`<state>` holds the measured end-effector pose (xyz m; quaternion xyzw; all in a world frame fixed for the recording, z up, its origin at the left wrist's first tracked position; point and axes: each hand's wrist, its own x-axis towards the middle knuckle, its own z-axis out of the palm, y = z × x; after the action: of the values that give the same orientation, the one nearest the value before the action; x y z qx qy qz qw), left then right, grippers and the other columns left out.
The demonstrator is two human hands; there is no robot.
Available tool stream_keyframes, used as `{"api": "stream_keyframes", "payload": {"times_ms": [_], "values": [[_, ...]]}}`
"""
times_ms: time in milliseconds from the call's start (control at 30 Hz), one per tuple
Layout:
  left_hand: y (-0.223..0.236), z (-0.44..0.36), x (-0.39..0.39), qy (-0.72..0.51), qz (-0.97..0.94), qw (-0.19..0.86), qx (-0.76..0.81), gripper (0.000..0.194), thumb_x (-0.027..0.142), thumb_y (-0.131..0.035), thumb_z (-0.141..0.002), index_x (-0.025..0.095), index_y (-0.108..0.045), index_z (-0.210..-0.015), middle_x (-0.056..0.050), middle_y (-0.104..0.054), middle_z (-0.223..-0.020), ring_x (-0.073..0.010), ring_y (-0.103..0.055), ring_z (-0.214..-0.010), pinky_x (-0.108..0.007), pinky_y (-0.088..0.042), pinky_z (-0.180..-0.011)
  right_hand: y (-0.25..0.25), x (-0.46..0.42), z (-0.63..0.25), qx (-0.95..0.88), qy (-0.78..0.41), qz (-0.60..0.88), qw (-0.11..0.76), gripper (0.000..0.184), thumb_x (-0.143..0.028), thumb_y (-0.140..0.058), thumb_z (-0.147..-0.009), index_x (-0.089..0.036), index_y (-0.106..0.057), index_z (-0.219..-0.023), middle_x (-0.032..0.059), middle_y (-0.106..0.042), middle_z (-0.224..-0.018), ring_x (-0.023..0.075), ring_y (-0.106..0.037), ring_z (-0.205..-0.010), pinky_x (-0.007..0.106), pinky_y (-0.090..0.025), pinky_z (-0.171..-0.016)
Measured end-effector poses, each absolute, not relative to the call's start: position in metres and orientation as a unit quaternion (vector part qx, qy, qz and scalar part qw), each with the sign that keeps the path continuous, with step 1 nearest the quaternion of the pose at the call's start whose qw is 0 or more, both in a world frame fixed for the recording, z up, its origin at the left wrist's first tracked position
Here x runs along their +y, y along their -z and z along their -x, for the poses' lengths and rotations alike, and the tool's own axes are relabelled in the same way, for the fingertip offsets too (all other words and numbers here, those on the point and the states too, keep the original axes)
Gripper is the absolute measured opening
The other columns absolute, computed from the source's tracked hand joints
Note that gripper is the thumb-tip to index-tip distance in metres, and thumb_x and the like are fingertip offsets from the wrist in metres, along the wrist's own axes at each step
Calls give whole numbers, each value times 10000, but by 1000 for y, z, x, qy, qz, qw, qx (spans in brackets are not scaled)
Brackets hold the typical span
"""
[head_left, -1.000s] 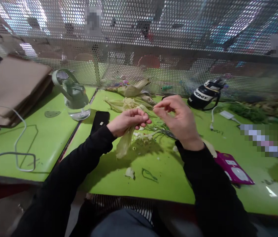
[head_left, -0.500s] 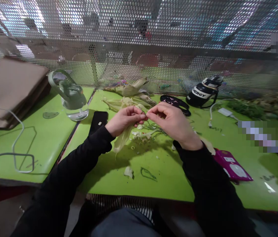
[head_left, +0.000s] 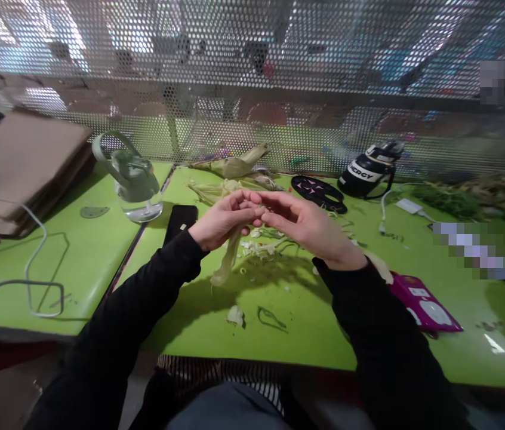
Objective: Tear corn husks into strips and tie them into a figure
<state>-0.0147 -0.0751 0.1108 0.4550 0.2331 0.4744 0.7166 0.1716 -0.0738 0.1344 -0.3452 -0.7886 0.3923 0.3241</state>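
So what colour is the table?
The table is bright green, easiest to see near its front edge in the head view.

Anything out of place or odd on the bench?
Mess, mainly: pale scraps litter the green table around the husk-like strip held in the left hand. A small pale bit sits on the dark phone, an odd spot for debris. Nothing looks clearly broken.

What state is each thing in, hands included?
Left hand, fingers closed on the pale husk
Pale husk, limp, hanging below left hand
Right hand, fingertips at left hand, grip unclear
Green-lidded bottle, upright, handle raised
Black bottle, lid on
Phone, screen dark, pale scrap on top
White cable, near end unplugged
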Motion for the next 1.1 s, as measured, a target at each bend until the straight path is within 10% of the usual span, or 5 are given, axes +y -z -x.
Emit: {"api": "stream_keyframes", "payload": {"times_ms": [233, 500, 667, 1100], "values": [[-113, 15, -74, -508, -473, 675, 251, 251, 144, -747, -755, 168, -519, -858, 35, -616, -757, -57, -630, -593, -118, -393, -418, -127, -70, -173, -781, -324, 380, 374, 267, -423, -669, -883, -194, -767, -978, 21, -728, -775, 130, -611, -640, 268, -472, -571], [-110, 2, -91, -593, -599, 391, 370, 106, 146, -619, -849, 190, -549, -916, -7, -627, -900, -68, -638, -639, -126, -416, -412, -121, -82, -157, -809, -55, 373, 451, 51, -203, -622, -894, -198, -654, -855, 23, -707, -780, 144, -615, -658, 279, -484, -596], [-102, -2, -86, -615, -545, 434, 371, 117, 145, -551, -891, 163, -599, -996, -11, -614, -854, -63, -594, -599, -132, -446, -405, -109, -79, -149, -843, 162, 301, 415, 162, -186, -546, -956, -173, -656, -836, 84, -701, -777, 192, -624, -734, 326, -499, -670], [-103, 5, -76, -447, -409, 740, 293, 188, 118, -769, -735, 132, -612, -838, 72, -496, -569, -15, -455, -408, -82, -271, -339, -129, -54, -190, -772, -343, 340, 413, 238, -436, -675, -879, -220, -669, -779, -23, -590, -788, 69, -362, -504, 262, -285, -462]]}}
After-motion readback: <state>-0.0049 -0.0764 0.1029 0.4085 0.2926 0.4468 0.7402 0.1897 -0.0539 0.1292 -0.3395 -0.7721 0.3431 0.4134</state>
